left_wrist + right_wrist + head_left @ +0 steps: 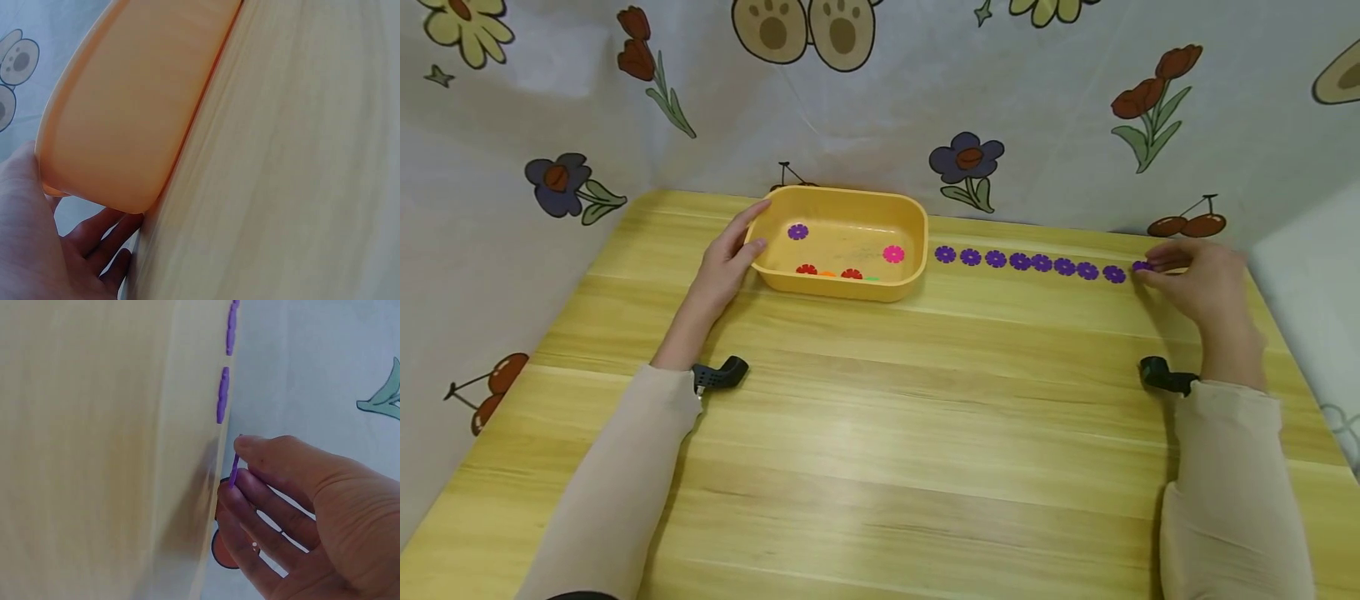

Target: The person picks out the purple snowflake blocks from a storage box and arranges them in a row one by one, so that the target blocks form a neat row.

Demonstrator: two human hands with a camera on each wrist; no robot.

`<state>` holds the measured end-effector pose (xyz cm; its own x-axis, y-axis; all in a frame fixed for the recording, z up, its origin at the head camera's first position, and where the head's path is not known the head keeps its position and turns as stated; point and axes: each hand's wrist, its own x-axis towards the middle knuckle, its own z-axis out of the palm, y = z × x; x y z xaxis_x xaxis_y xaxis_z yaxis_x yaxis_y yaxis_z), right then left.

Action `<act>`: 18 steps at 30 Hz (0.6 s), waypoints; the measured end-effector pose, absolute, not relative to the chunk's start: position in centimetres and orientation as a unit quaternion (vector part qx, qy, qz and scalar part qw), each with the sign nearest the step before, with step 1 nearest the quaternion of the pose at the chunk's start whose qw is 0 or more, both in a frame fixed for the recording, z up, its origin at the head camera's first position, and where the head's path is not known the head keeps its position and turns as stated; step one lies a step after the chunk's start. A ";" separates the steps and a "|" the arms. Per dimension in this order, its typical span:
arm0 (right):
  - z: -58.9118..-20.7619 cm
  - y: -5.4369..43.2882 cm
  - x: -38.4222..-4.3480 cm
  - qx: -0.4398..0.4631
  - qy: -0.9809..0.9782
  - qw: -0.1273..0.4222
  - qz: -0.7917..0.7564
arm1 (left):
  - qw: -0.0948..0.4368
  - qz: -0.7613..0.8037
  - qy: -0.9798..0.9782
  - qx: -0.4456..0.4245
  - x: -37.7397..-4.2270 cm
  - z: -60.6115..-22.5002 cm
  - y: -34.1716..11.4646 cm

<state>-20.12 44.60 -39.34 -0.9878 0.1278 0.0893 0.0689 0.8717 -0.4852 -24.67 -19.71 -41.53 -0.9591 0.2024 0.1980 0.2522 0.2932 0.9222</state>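
Note:
My left hand (pixel 724 262) holds the left end of a yellow plastic basin (pixel 842 290), thumb at the rim and fingers around the outer side. In the left wrist view the basin's wall (pixel 131 106) leans over the fingers. At the right end of the table, my right hand (pixel 1210 279) pinches a purple snowflake disc (pixel 234 472) between thumb and fingertips. It is just off the end of a row of several purple discs (pixel 1019 262) laid flat, stretching from the basin toward that hand.
Inside the basin lie a purple disc (pixel 797 232), a pink disc (pixel 893 254) and two red discs (pixel 852 274), with orange and green edges showing. Behind the wooden table (pixel 925 433) hangs a flower-printed cloth (pixel 865 125). Black wrist cameras (pixel 721 374) are on both wrists.

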 end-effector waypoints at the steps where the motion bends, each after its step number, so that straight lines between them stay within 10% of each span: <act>1: -39.4 44.6 -20.2 -0.050 -0.967 0.058 0.244 | 0.023 -0.576 -0.805 -0.141 -24.8 -41.8 -19.8; 18: -38.6 43.5 -20.0 -0.055 -0.965 0.079 0.244 | 0.036 -0.575 -0.803 -0.153 -25.9 -43.3 -20.5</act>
